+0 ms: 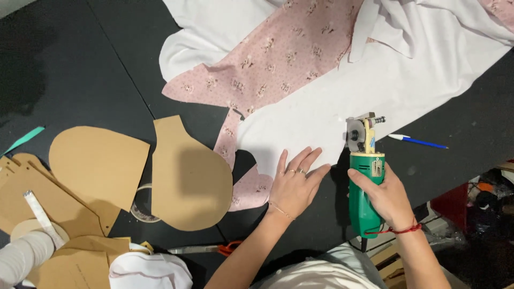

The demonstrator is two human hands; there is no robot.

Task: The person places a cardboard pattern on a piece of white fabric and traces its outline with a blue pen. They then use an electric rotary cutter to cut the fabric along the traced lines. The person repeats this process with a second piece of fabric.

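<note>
Head view: the left hand (293, 184) comes in from six o'clock on a bare forearm, palm down, fingers spread flat and gripping nothing. It presses the near edge of the white fabric (342, 101) onto the black table (80, 69), fingertips pointing to about one o'clock. Rings show on two fingers and a thin bracelet at the wrist.

At three o'clock from it, just beside, the right hand (386, 197) is wrapped tight around the green body of one electric rotary cutter (365, 171), thumb across the top, a red cord tied at the wrist. The cutter points to twelve o'clock; its metal head with the round blade sits at the fabric's edge, though I cannot tell whether the blade actually touches the cloth.

One blue-and-white pen (417, 141) lies on the table at two o'clock from the cutter. One piece of pink printed fabric (278, 59) lies under the white one, toward eleven o'clock. Cardboard patterns (187, 176) spread out at nine o'clock: two large rounded ones lie apart, and several more overlap at the left edge, perhaps three. One pair of orange-handled scissors (214, 249) lies at seven o'clock from the left hand.
</note>
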